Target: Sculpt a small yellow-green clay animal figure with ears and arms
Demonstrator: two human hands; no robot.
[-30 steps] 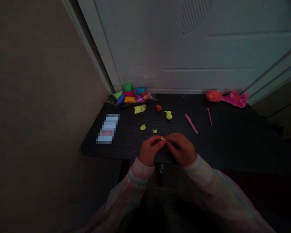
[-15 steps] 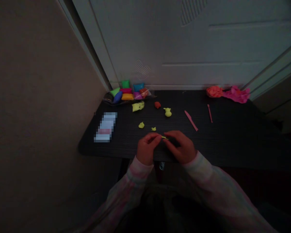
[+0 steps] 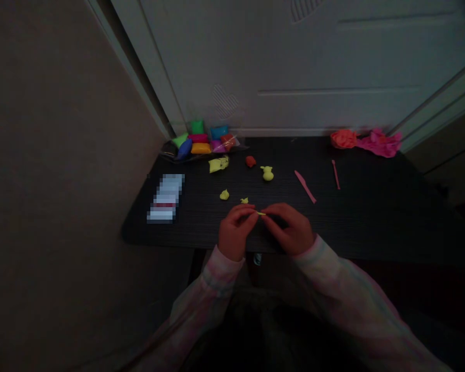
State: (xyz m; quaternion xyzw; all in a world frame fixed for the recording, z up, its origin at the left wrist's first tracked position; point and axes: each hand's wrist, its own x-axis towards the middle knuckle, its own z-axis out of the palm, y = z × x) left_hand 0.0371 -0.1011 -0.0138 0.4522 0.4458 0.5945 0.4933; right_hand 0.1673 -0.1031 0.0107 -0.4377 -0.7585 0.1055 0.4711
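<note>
A thin strip of yellow clay (image 3: 261,213) spans the gap between my two hands above the table's front part. My left hand (image 3: 234,235) pinches its left end between thumb and fingers. From the other side my right hand (image 3: 290,227) is closed on the right end with its fingertips. Just beyond the hands lie a small yellow clay scrap (image 3: 244,200) and a larger yellow clay lump (image 3: 225,195). Farther back stand a yellow clay figure (image 3: 267,173), made of rounded parts, and a red clay lump (image 3: 250,161).
A clear bag of colourful clay packets (image 3: 200,148) lies at the back left, near an opened yellow packet (image 3: 217,165). A blurred-out flat object (image 3: 166,199) is at left. A pink plastic knife (image 3: 305,187), thin pink tool (image 3: 335,174) and crumpled pink paper (image 3: 382,143) lie to the right.
The view has tilted, so the table items appear slightly higher. Both hands stay together at the yellow clay strip; their fingers have shifted a little and more of the strip shows than a second ago.
</note>
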